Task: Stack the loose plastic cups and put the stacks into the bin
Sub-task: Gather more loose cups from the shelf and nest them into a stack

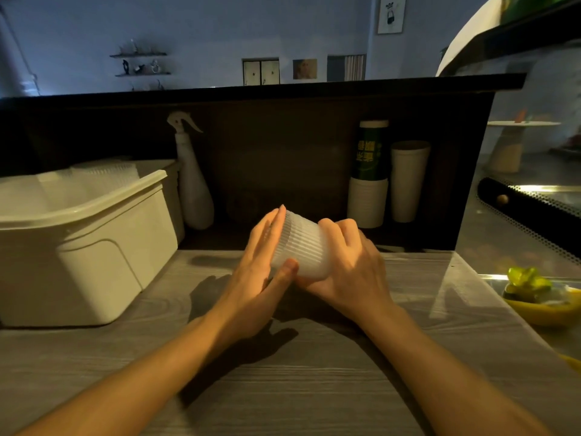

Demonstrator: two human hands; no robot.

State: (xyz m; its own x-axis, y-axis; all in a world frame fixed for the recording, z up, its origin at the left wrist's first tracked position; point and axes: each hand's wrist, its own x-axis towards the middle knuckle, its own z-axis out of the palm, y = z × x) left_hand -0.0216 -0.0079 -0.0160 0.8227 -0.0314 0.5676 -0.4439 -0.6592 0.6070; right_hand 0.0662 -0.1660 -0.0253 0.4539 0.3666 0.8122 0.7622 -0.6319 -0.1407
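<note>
A short stack of ribbed clear plastic cups lies on its side above the grey wooden counter, between both hands. My right hand grips it from the right, fingers curled over the top. My left hand presses flat against the stack's left end with straight fingers, its thumb under the cups. A white plastic bin stands at the left on the counter. Stacks of clear cups lie inside it at the back.
A white spray bottle stands behind the bin. White paper cups and a green sleeve of cups stand at the back right under a dark shelf. A yellow dish with green wrappers sits at the right edge.
</note>
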